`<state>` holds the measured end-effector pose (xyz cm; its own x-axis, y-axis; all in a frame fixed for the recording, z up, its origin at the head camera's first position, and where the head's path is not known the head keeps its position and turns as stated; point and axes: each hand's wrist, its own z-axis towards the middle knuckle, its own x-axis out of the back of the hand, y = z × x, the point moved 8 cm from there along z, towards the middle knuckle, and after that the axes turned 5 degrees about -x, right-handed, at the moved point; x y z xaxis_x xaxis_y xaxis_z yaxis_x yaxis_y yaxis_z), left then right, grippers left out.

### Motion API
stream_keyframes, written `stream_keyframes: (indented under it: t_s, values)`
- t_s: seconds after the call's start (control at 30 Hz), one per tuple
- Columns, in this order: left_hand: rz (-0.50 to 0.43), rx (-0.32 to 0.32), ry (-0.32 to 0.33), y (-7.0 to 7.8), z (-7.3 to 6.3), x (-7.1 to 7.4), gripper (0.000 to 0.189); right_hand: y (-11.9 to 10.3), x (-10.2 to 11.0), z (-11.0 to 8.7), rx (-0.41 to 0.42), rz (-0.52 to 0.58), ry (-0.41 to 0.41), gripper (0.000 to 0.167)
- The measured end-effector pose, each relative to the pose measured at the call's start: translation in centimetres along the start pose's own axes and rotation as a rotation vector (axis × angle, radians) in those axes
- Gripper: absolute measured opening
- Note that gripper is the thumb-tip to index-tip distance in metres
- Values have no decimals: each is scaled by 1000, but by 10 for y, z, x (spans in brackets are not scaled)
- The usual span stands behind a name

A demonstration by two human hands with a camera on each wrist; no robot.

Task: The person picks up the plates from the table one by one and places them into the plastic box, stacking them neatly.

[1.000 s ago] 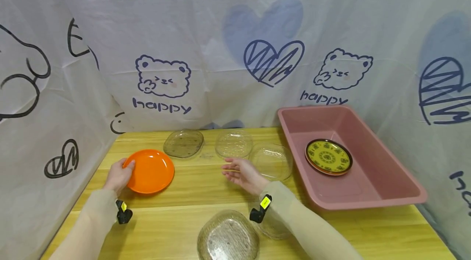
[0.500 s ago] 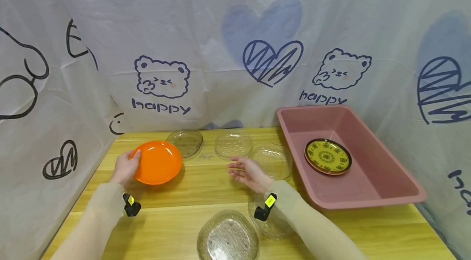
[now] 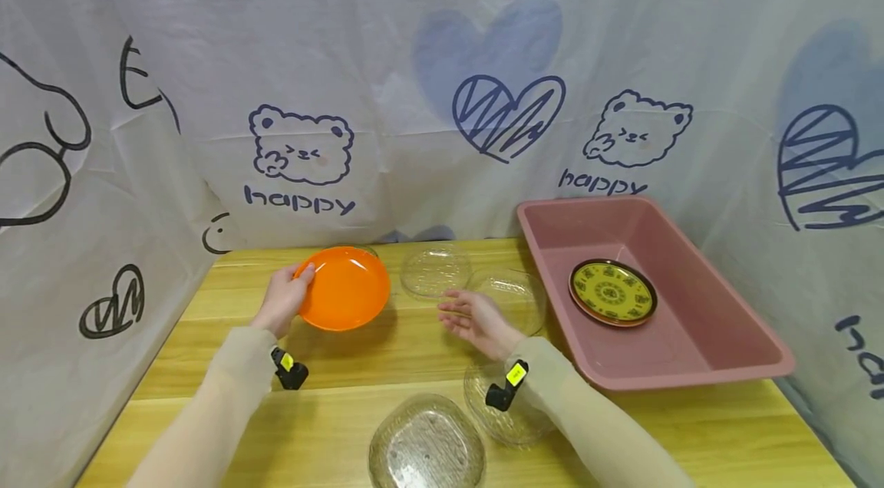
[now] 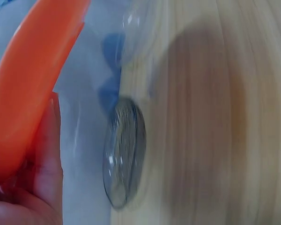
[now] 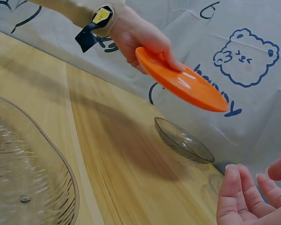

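Observation:
My left hand [image 3: 285, 300] grips the left rim of an orange plate [image 3: 347, 288], thumb on top, and holds it above the table. In the right wrist view the plate's shadow falls on the wood beneath it. A smoky clear plate [image 4: 124, 154] lies behind the orange plate, which mostly hides it in the head view. My right hand [image 3: 479, 323] hovers with loosely bent fingers, holding nothing, in front of two clear plates. One clear plate [image 3: 437, 271] is at the back, and the other clear plate [image 3: 521, 292] is partly hidden by the hand.
A pink tub [image 3: 670, 365] stands at the right, with a yellow patterned, dark-rimmed plate [image 3: 611, 292] inside. Near the front lie a smoky square-ish plate [image 3: 428, 446] and a clear plate [image 3: 504, 419], partly under my right forearm. A printed cloth [image 3: 400, 189] hangs behind the table.
My left hand has lifted the orange plate off the table and carried it rightward and back, over the smoky plate. My right hand has shifted slightly right.

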<state>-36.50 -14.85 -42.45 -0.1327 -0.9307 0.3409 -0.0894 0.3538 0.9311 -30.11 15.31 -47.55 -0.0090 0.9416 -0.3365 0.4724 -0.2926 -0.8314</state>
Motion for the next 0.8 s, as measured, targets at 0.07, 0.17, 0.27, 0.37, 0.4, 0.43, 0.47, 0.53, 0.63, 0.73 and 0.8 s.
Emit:
stream_keyframes:
  t_s: [0.07, 0.17, 0.27, 0.37, 0.4, 0.43, 0.47, 0.53, 0.63, 0.73, 0.8]
  values:
    - [-17, -13, -9, 6, 1, -11, 54, -1, 1, 1, 3, 6, -1, 50]
    - [-45, -22, -23, 13, 2, -27, 51, -2, 1, 1, 5, 16, -7, 51]
    - [-90, -34, -51, 20, 2, -44, 49, -3, 2, 1, 6, 22, -8, 51]
    - [-147, -42, -90, 24, 0, -62, 47, -5, 4, 0, 5, 34, 3, 51]
    - [-166, -43, -103, 25, 0, -68, 47, -5, 5, 0, 5, 44, 10, 50]
    - [-181, -42, -117, 26, 0, -73, 48, -5, 6, -1, 8, 52, 16, 49]
    - [-194, -39, -128, 27, -1, -78, 47, -5, 7, -1, 12, 59, 22, 48]
    - [-218, -36, -147, 27, -2, -88, 47, -5, 9, -2, 18, 75, 39, 45]
    - [-241, -31, -159, 27, -2, -100, 46, -6, 13, -3, 28, 106, 58, 37]
    - [-265, -27, -170, 27, -3, -113, 46, -6, 15, -4, 33, 138, 67, 24]
    - [-284, -24, -175, 27, -4, -120, 46, -7, 16, -4, 38, 153, 73, 18]
